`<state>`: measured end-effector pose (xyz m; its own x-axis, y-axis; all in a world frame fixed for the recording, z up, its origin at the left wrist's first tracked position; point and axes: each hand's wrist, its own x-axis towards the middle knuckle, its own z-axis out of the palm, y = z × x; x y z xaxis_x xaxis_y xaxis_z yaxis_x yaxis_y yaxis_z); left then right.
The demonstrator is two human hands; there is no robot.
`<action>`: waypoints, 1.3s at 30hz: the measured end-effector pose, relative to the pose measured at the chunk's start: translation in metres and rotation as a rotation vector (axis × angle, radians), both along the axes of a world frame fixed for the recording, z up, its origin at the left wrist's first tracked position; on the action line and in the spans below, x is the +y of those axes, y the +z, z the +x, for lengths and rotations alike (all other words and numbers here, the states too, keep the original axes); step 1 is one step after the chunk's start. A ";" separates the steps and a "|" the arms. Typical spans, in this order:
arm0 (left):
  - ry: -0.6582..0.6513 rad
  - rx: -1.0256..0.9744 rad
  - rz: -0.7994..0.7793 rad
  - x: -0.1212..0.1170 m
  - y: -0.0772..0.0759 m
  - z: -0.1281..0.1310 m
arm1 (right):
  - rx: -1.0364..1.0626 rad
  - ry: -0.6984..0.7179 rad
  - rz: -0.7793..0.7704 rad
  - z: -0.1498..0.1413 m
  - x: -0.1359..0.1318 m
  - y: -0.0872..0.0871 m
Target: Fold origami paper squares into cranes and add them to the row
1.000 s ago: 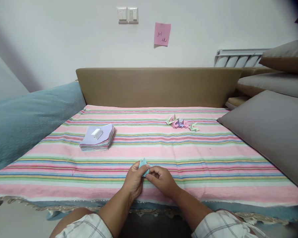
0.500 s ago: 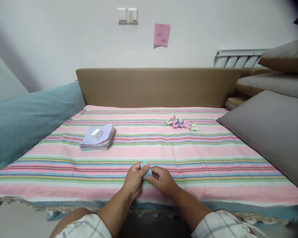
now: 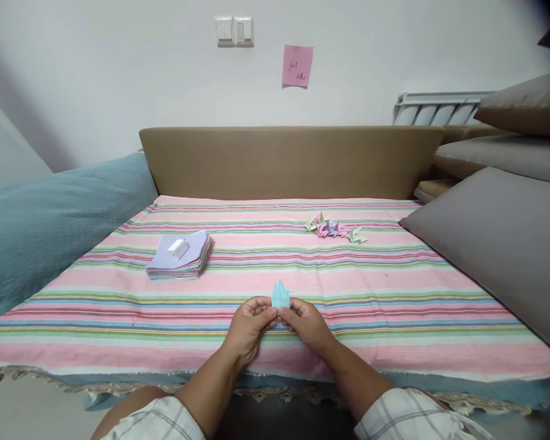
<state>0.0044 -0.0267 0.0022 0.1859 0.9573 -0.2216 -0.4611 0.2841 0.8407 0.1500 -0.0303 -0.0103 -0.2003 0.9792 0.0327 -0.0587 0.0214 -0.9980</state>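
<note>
A small light-blue folded paper crane (image 3: 281, 297) is held upright over the front part of the striped cloth, its points facing up. My left hand (image 3: 250, 325) pinches its lower left edge between thumb and fingers. On the other side, my right hand (image 3: 308, 324) grips the lower right edge in the same way, and the two thumbs nearly meet below the paper. Further back and to the right lies a cluster of several folded paper cranes (image 3: 332, 228) in pink, green and purple.
Left on the striped cloth (image 3: 256, 263) stands a stack of coloured paper (image 3: 176, 260) with a white block (image 3: 178, 248) on top. Grey cushions (image 3: 495, 238) line the right side, a blue bolster (image 3: 64, 226) the left. Behind rises a brown backrest (image 3: 284, 162).
The light-blue paper has turned upright and moved slightly up and right, its points now showing. Both hands have shifted to hold its lower edges symmetrically.
</note>
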 end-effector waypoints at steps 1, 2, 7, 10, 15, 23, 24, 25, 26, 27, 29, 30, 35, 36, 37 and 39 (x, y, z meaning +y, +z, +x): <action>0.013 -0.005 0.005 0.000 0.000 0.000 | 0.004 0.011 0.004 0.000 0.000 0.000; 0.021 -0.011 0.010 0.000 0.000 0.000 | 0.004 0.022 0.004 0.000 0.000 0.000; 0.003 -0.015 0.023 0.001 0.000 0.000 | -0.013 0.041 -0.009 0.000 0.000 0.001; 0.014 -0.003 0.020 0.001 0.000 -0.001 | 0.011 0.041 0.005 0.001 0.000 0.001; 0.058 0.021 0.034 0.002 0.001 -0.001 | 0.128 -0.004 0.034 0.005 0.003 -0.006; 0.092 0.083 0.126 0.002 -0.002 0.000 | 0.090 -0.057 0.064 0.005 0.001 -0.006; 0.103 0.084 0.148 0.002 -0.002 0.000 | 0.079 -0.058 0.059 0.005 0.001 -0.005; 0.107 0.085 0.167 0.002 -0.003 0.000 | 0.072 -0.058 0.054 0.004 0.000 -0.005; 0.104 0.086 0.182 0.002 -0.003 0.000 | 0.070 -0.058 0.050 0.003 0.000 -0.004; 0.097 0.087 0.195 0.002 -0.003 -0.001 | 0.074 -0.058 0.049 0.002 0.000 -0.004; 0.083 0.087 0.222 0.002 -0.002 -0.001 | 0.087 -0.060 0.057 0.002 0.000 -0.005; 0.081 0.089 0.235 0.002 -0.002 -0.001 | 0.091 -0.060 0.063 0.001 0.000 -0.005; 0.087 0.132 0.263 0.002 -0.001 -0.001 | 0.061 -0.045 0.081 0.003 0.000 -0.004; 0.083 0.145 0.266 0.002 -0.002 -0.001 | 0.057 -0.047 0.077 0.004 0.000 -0.004; 0.077 0.159 0.273 0.002 -0.002 -0.002 | 0.056 -0.052 0.070 0.004 0.000 -0.004; 0.069 0.196 0.299 0.002 -0.002 -0.003 | 0.061 -0.065 0.056 0.004 0.000 -0.003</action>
<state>0.0017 -0.0244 -0.0003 0.1000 0.9940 0.0451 -0.2929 -0.0139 0.9560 0.1543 -0.0306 -0.0133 -0.1325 0.9863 0.0978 -0.1158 0.0826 -0.9898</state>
